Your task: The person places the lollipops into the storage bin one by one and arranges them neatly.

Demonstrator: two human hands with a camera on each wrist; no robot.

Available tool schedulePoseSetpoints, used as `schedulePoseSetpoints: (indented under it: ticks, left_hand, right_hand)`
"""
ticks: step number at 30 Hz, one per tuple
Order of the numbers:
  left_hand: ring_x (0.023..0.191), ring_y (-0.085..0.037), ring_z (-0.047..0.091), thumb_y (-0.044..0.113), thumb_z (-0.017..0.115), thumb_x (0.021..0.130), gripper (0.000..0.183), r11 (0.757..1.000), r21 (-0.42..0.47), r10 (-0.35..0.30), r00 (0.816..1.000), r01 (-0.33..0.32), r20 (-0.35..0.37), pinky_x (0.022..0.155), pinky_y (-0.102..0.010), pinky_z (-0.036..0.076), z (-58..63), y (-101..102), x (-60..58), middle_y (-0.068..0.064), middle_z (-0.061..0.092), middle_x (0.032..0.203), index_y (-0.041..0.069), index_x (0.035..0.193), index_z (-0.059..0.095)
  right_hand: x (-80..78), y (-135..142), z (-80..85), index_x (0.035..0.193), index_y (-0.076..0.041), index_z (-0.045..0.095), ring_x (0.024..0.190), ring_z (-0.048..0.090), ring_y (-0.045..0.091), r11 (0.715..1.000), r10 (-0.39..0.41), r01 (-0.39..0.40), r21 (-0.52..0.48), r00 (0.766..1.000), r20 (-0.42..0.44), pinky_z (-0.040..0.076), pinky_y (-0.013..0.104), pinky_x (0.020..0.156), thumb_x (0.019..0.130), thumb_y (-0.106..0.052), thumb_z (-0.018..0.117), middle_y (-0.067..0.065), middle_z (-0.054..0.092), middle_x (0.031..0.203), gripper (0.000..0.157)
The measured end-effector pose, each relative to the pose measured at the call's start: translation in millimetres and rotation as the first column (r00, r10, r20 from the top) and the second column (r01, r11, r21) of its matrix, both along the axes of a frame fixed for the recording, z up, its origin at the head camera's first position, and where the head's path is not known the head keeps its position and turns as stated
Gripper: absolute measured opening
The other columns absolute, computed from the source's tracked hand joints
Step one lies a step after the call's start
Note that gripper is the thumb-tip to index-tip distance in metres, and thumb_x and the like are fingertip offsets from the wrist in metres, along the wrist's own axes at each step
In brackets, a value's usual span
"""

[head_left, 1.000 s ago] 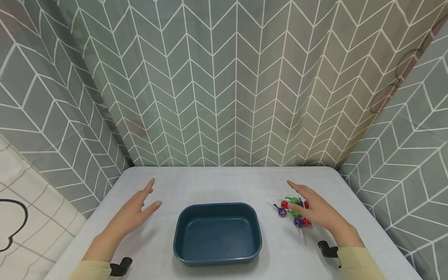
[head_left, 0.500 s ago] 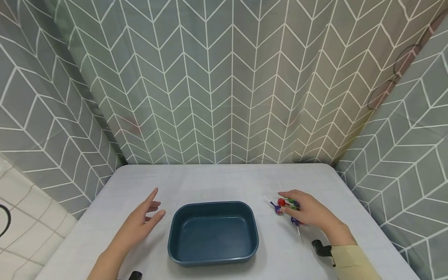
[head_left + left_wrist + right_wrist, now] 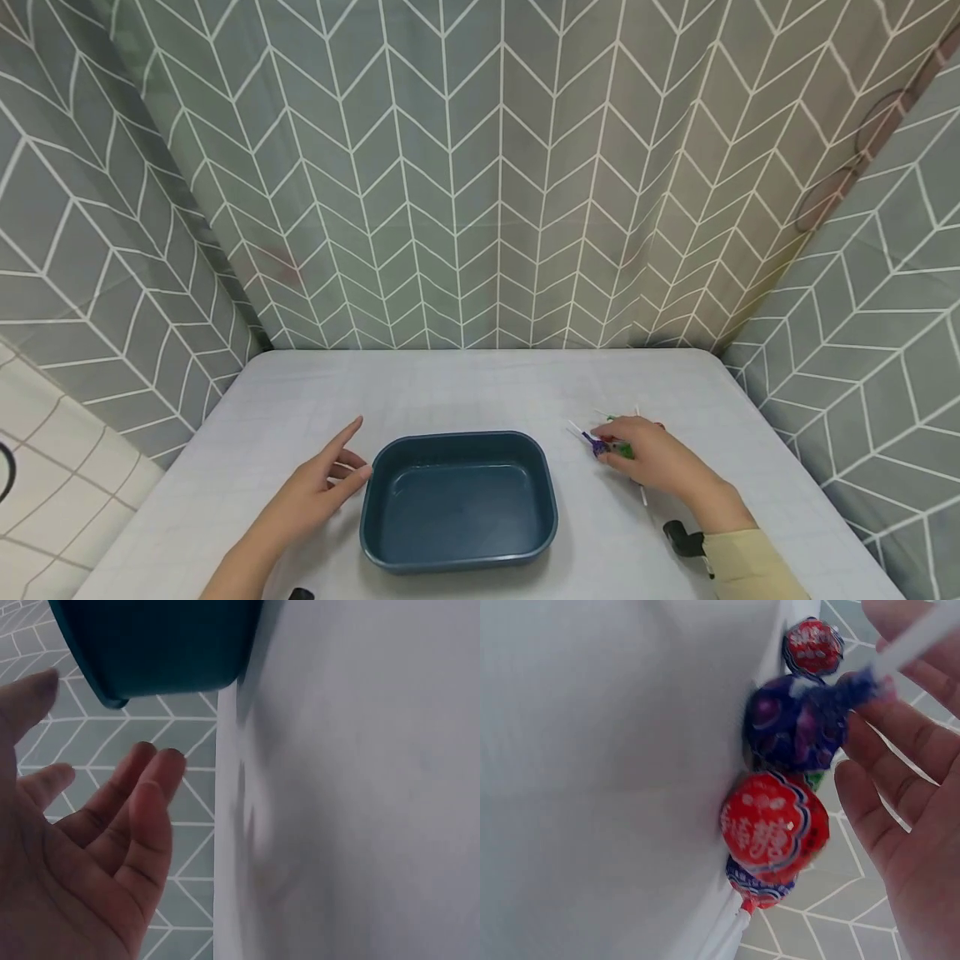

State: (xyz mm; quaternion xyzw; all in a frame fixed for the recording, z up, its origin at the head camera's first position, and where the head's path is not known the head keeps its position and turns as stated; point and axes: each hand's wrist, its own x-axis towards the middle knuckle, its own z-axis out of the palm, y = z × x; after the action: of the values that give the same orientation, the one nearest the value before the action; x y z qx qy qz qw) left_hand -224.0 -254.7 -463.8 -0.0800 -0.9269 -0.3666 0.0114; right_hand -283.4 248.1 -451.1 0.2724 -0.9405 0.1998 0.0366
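Observation:
My left hand [image 3: 311, 496] is beside the left rim of a dark teal rectangular bin [image 3: 457, 558], fingers loosely extended and holding nothing. In the left wrist view, gaps show between its fingers [image 3: 150, 817] and the bin [image 3: 172, 682]; contact by the thumb cannot be told. My right hand [image 3: 660, 457] reaches over a cluster of wrapped lollipops, its thumb and fingertips around a purple lollipop [image 3: 600, 447]. The right wrist view shows relaxed fingers [image 3: 892, 780] next to a purple lollipop [image 3: 795, 727] and a red one [image 3: 776, 825]. The hand covers part of the cluster.
A white cloth covers the table [image 3: 465, 392]. Grey chevron-patterned curtains [image 3: 480, 208] stand behind it and along both sides. A white tiled cloth [image 3: 60, 467] lies at the far left. A black camera mount [image 3: 684, 540] sits at the right wrist.
My left hand has moved right, up to the bin's left rim. My right hand has lowered onto the lollipops, with thumb and fingers drawing closer together.

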Motion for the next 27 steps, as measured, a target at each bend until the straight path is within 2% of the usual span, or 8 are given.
schedulePoseSetpoints:
  ticks: [6, 12, 19, 27]
  left_hand:
    - [0.096, -0.008, 0.061, 0.053, 0.064, 0.092, 0.073, 1.0, -0.011, -0.016, 0.998, 0.017, 0.058, 0.081, -0.029, 0.052, -1.0, 6.1, 1.9, 0.009, 0.062, 0.104, 0.037, 0.154, 0.03]
    - [0.091, -0.007, 0.061, 0.052, 0.064, 0.093, 0.07, 1.0, -0.003, -0.012, 0.998, 0.012, 0.07, 0.077, -0.028, 0.052, -3.6, 7.5, 2.5, 0.009, 0.062, 0.1, 0.037, 0.154, 0.032]
    - [0.082, -0.008, 0.06, 0.048, 0.062, 0.095, 0.068, 1.0, 0.011, -0.029, 0.996, 0.028, 0.08, 0.071, -0.027, 0.051, -4.0, 7.6, 4.8, 0.01, 0.063, 0.093, 0.028, 0.154, 0.034]
    - [0.079, -0.01, 0.059, 0.052, 0.06, 0.095, 0.064, 0.999, 0.021, -0.035, 0.996, 0.033, 0.084, 0.068, -0.028, 0.049, -2.2, 8.4, 5.6, 0.01, 0.062, 0.09, 0.028, 0.151, 0.041]
  right_hand:
    - [-1.8, -2.6, -3.2, 0.11, -0.011, 0.074, 0.111, 0.061, 0.03, 0.997, 0.073, -0.07, 0.042, 0.995, -0.063, 0.046, 0.051, 0.096, 0.087, -0.015, 0.077, 0.002, 0.068, 0.109, 0.024]
    - [-2.1, -1.9, -3.2, 0.11, -0.014, 0.075, 0.108, 0.062, 0.026, 0.995, 0.077, -0.073, 0.071, 0.995, -0.057, 0.048, 0.048, 0.093, 0.086, -0.014, 0.078, -0.001, 0.067, 0.108, 0.024]
    - [2.3, -8.2, -0.4, 0.106, -0.015, 0.077, 0.099, 0.06, 0.022, 0.991, 0.072, -0.063, 0.12, 0.995, -0.073, 0.049, 0.046, 0.088, 0.083, -0.014, 0.08, -0.004, 0.066, 0.1, 0.023]
    - [5.3, -13.9, 3.3, 0.102, -0.018, 0.077, 0.096, 0.058, 0.015, 0.986, 0.07, -0.072, 0.152, 0.997, 0.018, 0.05, 0.043, 0.087, 0.081, -0.013, 0.081, -0.009, 0.062, 0.098, 0.022]
